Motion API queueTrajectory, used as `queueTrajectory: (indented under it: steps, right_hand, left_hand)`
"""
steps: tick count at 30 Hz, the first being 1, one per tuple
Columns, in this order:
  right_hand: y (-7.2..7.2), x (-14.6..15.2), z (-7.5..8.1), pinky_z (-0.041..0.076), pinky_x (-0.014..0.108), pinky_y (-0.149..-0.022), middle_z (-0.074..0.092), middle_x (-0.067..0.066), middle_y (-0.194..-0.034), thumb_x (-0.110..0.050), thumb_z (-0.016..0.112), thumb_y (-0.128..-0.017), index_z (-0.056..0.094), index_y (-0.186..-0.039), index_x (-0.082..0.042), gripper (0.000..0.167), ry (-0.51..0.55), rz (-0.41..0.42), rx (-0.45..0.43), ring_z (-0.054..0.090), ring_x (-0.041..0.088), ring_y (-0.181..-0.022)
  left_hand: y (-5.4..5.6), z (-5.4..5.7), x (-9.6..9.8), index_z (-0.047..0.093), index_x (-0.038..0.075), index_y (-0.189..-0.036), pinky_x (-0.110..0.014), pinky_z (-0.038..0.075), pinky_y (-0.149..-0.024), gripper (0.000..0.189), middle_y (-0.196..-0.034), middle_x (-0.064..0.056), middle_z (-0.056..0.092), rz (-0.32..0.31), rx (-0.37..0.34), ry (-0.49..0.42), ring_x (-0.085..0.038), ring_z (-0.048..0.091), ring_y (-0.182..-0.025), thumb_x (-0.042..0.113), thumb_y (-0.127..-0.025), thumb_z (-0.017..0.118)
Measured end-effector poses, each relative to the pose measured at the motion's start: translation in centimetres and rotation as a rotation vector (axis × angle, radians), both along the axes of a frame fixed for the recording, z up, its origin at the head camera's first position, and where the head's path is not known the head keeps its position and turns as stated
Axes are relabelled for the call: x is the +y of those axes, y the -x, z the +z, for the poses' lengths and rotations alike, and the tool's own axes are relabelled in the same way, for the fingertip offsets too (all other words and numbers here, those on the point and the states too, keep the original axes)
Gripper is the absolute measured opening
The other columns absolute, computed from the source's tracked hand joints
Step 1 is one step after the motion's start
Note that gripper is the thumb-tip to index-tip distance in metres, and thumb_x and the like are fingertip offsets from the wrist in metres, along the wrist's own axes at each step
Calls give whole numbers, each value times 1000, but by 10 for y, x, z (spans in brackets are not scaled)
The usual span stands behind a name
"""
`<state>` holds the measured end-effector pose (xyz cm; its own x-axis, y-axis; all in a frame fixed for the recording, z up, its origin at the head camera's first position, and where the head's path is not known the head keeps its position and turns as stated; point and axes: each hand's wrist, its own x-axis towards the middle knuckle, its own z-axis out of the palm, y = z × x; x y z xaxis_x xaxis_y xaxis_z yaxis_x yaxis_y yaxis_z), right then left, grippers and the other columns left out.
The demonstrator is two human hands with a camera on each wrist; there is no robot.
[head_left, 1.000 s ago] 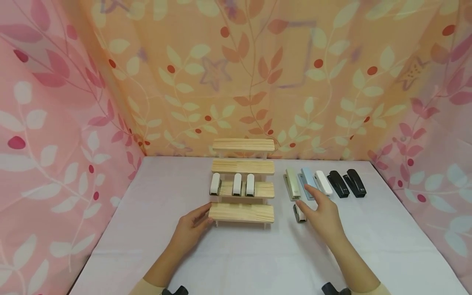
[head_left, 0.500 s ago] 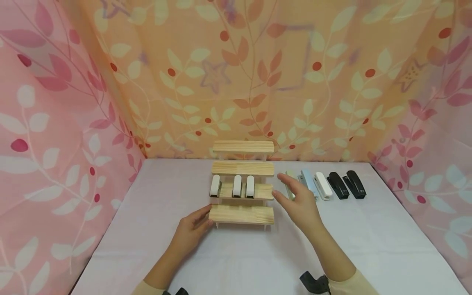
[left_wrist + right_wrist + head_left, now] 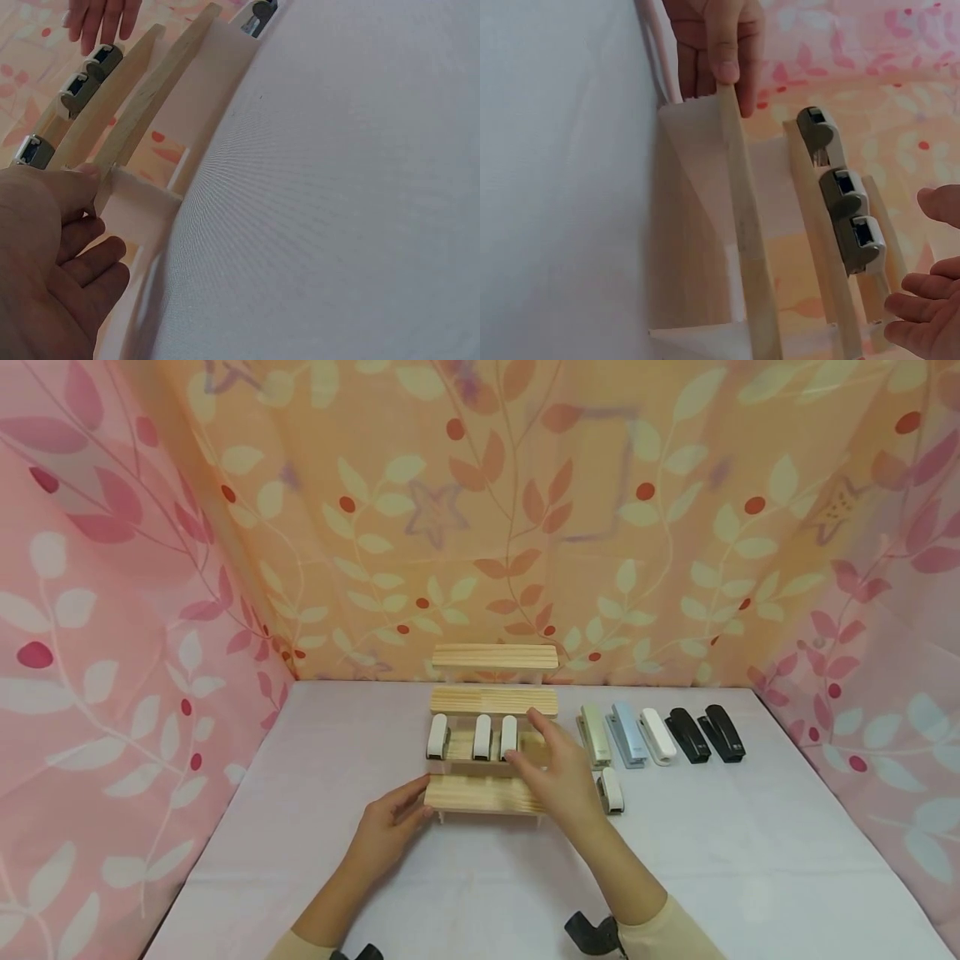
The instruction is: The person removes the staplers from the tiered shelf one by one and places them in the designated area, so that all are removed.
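Observation:
A four-step wooden display rack (image 3: pixel 480 793) stands mid-table. My left hand (image 3: pixel 384 828) pinches the left end of its lowest board, thumb on one face and index finger on the other in the right wrist view. Three small white staplers sit on the second step: a left stapler (image 3: pixel 437 737), a middle stapler (image 3: pixel 483 737) and a right stapler (image 3: pixel 509 735). Thumb and index apart, my right hand (image 3: pixel 564 783) is right beside the right stapler and holds nothing; its other fingers (image 3: pixel 922 307) are extended. Another small white stapler (image 3: pixel 612 791) lies on the table, right of the rack.
Right of the rack is a row of larger staplers: a green stapler (image 3: pixel 595 737), a blue stapler (image 3: pixel 627 735), a white stapler (image 3: pixel 657 737) and two black staplers (image 3: pixel 722 732). A patterned orange curtain (image 3: pixel 375 568) hangs behind the white table (image 3: pixel 337 727), with pink curtains at both sides.
My right hand has moved left, from over the small stapler on the table to the right stapler on the second step. My left hand has stayed at the rack.

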<state>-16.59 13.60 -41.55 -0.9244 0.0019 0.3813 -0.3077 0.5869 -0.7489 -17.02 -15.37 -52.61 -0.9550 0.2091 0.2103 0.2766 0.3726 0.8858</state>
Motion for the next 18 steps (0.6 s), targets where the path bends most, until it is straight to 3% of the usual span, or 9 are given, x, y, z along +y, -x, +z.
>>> queueTrajectory:
  steps: [10, 18]
  right_hand:
    - [5, -10, -16, 46, 52, -115, 60, 10, -145, -29, 85, -87, 52, -149, -7, 74, -52, -23, 7, 55, 33, -136]
    - [10, -13, -28, 42, 63, -114, 55, 11, -150, -39, 84, -87, 50, -151, -10, 78, -116, -50, -2, 46, 52, -137]
  left_hand:
    - [0, 0, -1, 63, 19, -141, -34, 49, -111, 51, -145, 0, 61, 10, 15, 11, -26, 58, -134, 27, -93, 77]
    - [0, 0, -1, 63, 18, -141, -35, 49, -111, 51, -145, -1, 60, -1, 16, 3, -26, 58, -134, 27, -93, 76]
